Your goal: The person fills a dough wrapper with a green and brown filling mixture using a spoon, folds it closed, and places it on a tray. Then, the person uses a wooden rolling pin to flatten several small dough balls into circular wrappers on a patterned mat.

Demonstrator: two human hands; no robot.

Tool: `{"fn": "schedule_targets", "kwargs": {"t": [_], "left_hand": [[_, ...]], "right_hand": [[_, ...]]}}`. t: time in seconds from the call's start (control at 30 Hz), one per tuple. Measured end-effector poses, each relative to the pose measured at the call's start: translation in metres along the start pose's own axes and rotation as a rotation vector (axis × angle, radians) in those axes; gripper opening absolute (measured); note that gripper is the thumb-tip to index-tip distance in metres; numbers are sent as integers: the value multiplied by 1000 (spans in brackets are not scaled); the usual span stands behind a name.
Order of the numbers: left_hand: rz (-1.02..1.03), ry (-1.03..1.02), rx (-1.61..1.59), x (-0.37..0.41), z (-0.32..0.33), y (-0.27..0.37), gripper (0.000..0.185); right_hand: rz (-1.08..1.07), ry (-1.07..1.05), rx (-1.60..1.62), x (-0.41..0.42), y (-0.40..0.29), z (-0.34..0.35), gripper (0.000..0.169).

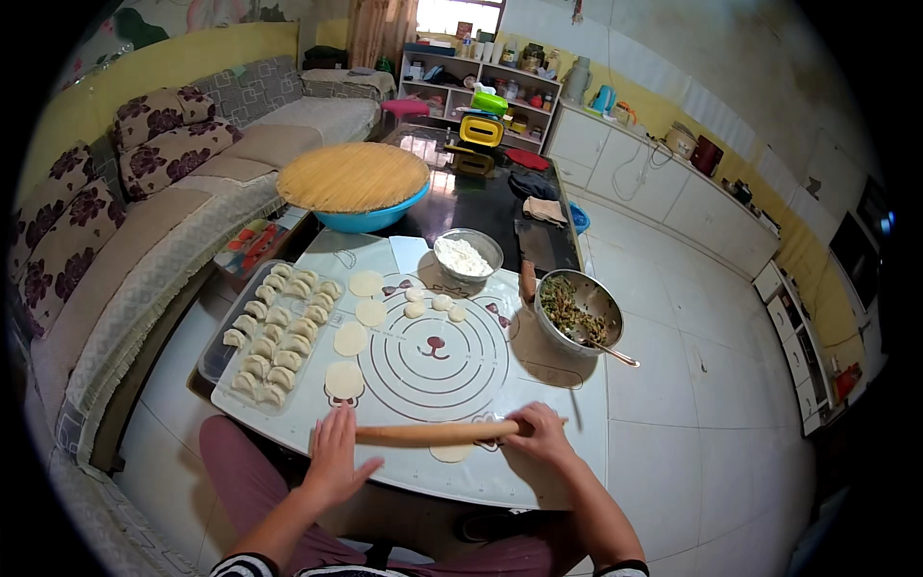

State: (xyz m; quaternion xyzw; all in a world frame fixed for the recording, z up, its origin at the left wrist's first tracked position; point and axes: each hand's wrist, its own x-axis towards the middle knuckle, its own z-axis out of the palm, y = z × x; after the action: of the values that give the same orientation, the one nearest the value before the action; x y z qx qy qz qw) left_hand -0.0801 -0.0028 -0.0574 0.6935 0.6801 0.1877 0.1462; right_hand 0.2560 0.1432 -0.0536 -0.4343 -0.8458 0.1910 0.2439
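Note:
A wooden rolling pin lies across the near part of a printed pastry mat. My left hand rests flat over its left end, fingers stretched and thumb apart. At the other end, my right hand grips the pin with curled fingers. Partly hidden beneath the pin is a thin dough wrapper. Several more wrappers form a column on the mat's left side. Small flattened dough pieces sit near the top of the printed circles. Folded dumplings stand in rows on a clear plastic tray.
A metal bowl of chopped filling with a spoon stands right, beside a cleaver. Behind the mat are a bowl of flour and a blue basin under a round woven lid. A sofa runs along the left.

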Motion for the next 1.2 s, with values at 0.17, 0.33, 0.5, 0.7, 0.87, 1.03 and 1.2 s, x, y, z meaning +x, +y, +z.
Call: {"fn": "schedule_targets", "kwargs": {"t": [0.17,0.33,0.5,0.7,0.87,1.03,1.2], "left_hand": [[41,-73,16,-53,3,11,100],[-106,59,-25,5,5,4,96],[60,-51,83,-45,5,12,100],[-93,100,17,-4,9,-7,96],[43,-43,-18,-24,-3,5,94],[53,-57,57,-42,1,-1,99],[-15,45,-42,16,3,-8,92]], "right_hand": [[-71,47,-6,-29,-17,-7,30],[-105,23,25,27,-11,5,30],[-6,-30,165,-25,13,-2,34],[-99,-31,80,25,-17,9,33],[-59,-16,41,-1,11,0,31],[-63,-23,15,-16,-13,2,35],[-81,32,44,19,1,8,29]]}}
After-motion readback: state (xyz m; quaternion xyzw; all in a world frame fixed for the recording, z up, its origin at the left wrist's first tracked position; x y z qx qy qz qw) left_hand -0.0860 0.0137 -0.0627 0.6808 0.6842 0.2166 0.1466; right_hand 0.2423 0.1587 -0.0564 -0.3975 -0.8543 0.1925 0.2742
